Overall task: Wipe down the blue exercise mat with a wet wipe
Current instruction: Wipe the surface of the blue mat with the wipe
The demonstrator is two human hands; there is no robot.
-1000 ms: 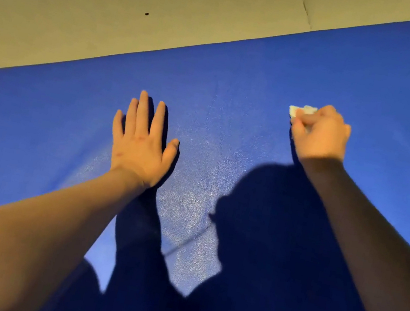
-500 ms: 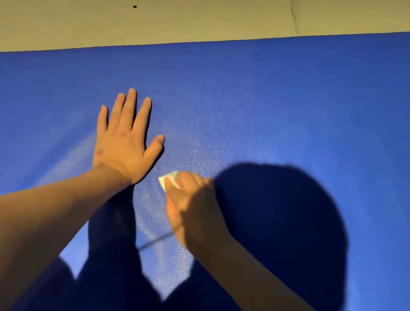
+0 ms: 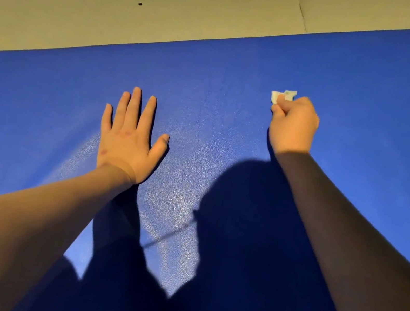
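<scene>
Wipe (image 3: 283, 96) mostly inside right hand (image 3: 294, 127)

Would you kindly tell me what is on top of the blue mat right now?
The left hand lies flat on the mat, fingers spread. The right hand grips a small white wipe over it. Most of the wipe, and the mat beneath both hands, are covered.

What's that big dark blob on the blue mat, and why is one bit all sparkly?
Head view: the blob is the person's shadow on the mat; the sparkly patch beside the left hand is glare on the mat's grainy surface; the right hand gripping the wet wipe looks slightly blurred.
</scene>
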